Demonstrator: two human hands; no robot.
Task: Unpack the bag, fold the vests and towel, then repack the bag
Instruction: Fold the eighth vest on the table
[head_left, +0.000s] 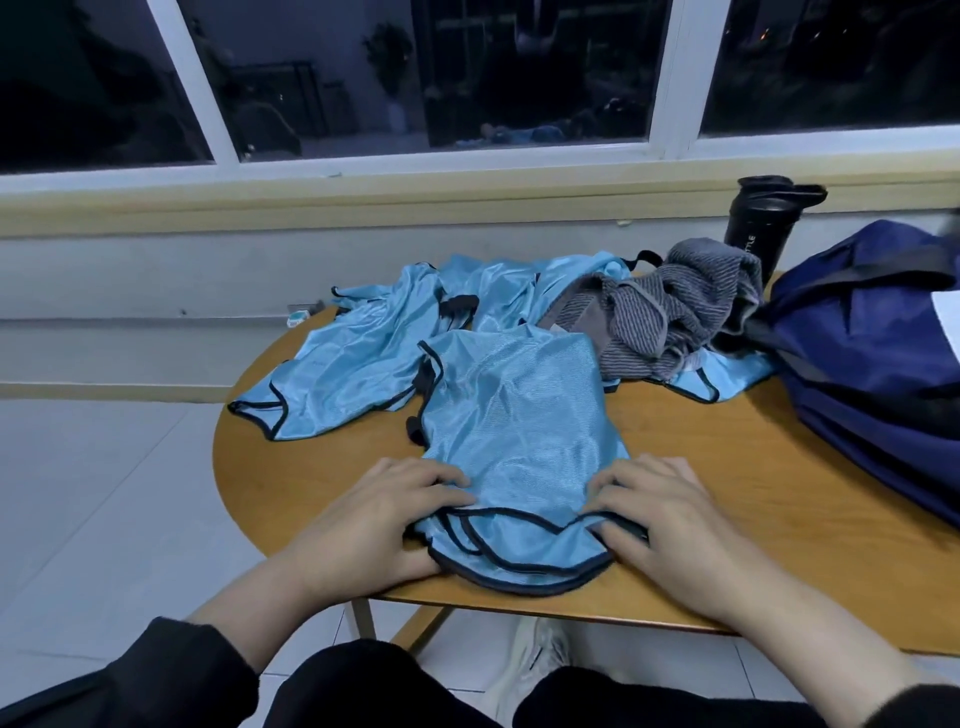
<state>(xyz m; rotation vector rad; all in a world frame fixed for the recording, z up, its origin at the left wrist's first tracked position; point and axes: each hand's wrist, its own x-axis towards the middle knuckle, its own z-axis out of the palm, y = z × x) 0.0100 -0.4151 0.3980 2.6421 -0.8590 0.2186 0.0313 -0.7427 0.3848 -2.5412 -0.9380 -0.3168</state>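
Currently, left to right: loose vests (332, 374) lie crumpled at the far left of the table (727, 457). Left hand (382, 512) grips the near vest (511, 431) at its left lower edge, fingers curled onto the cloth. That vest lies spread at table centre, hem toward the person. Right hand (670, 512) grips its right lower edge likewise. Towel (675, 312), grey, bunched behind. Bottle (761, 223) beyond it. Bag (872, 338), navy, at far right on the table.
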